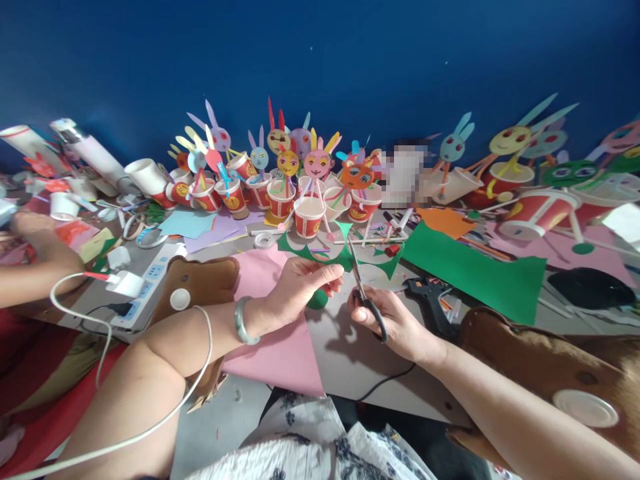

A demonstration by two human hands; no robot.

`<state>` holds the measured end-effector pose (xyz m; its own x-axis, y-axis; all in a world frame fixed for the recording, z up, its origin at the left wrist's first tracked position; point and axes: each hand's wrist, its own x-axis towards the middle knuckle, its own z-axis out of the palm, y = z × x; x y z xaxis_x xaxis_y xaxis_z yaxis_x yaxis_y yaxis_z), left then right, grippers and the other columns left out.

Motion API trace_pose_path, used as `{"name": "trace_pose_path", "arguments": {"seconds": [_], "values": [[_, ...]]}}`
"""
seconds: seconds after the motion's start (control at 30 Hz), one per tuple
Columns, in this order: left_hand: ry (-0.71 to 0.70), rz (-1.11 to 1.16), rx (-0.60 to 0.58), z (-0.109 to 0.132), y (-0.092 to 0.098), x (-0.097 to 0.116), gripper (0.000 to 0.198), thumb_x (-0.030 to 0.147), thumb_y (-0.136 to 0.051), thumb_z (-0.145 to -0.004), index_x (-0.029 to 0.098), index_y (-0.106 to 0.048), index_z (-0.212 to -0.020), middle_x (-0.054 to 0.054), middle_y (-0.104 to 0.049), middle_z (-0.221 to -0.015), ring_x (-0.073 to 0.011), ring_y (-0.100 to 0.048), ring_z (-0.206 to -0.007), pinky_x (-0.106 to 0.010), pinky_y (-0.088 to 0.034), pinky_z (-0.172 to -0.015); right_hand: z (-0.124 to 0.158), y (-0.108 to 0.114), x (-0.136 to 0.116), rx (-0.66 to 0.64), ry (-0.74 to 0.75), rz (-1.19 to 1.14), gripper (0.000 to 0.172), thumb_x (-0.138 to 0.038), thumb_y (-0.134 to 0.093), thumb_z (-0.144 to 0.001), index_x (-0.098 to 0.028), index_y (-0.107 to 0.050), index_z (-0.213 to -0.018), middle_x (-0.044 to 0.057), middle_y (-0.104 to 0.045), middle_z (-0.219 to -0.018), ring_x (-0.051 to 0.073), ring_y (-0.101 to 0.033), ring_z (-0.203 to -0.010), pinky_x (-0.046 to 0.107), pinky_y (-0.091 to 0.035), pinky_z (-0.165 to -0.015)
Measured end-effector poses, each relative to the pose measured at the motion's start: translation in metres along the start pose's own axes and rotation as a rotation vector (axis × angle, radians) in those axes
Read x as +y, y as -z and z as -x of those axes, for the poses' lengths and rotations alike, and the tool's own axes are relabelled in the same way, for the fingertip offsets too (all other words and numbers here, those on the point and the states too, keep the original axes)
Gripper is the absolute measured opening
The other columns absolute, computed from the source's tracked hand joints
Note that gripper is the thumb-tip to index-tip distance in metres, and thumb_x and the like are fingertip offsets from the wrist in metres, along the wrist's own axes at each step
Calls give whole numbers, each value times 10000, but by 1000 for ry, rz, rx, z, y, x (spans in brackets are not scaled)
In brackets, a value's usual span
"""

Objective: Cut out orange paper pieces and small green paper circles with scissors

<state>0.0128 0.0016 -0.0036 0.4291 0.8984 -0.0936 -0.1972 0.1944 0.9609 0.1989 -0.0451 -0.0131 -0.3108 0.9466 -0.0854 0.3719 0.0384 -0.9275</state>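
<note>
My right hand (395, 323) is closed around the black handle of a pair of scissors (359, 283), whose blades point up and away and stand slightly apart. Beside them, my left hand (313, 277) pinches with thumb and fingers at a small green paper piece (318, 300), which shows partly below the fingers; the rest of it is hidden. Just beyond both hands is a green paper offcut (346, 260) with rounded cut-outs along its edges. Pink paper (275, 353) lies under my left forearm.
Paper cups with rabbit-like paper figures (310, 213) line the blue wall. Right of my hands are a green sheet (480, 273) and a black glue gun (430, 303). At left are a power strip (147, 283), a white cable across my left arm, and another person's arm (40, 267).
</note>
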Motion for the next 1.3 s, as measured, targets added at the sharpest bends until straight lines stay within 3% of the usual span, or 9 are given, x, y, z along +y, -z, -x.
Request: {"name": "trace_pose_path", "arguments": {"seconds": [0.6, 1.3], "values": [[-87, -195, -1, 1, 2, 6, 365, 453, -679, -812, 162, -631, -596, -23, -611, -597, -117, -544, -585, -269, -421, -589, -1, 0, 7, -77, 20, -58, 656, -831, -572, -728, -181, -491, -706, -31, -474, -588, 116, -406, -572, 252, -332, -531], [-97, -164, 6, -3, 5, 3, 363, 428, -694, -809, 154, -629, -581, -20, -611, -576, -104, -555, -549, -256, -422, -562, -3, 8, 5, -58, -12, 26, 682, -864, -529, -719, -186, -474, -668, -41, -432, -569, 110, -367, -552, 249, -293, -516]]}}
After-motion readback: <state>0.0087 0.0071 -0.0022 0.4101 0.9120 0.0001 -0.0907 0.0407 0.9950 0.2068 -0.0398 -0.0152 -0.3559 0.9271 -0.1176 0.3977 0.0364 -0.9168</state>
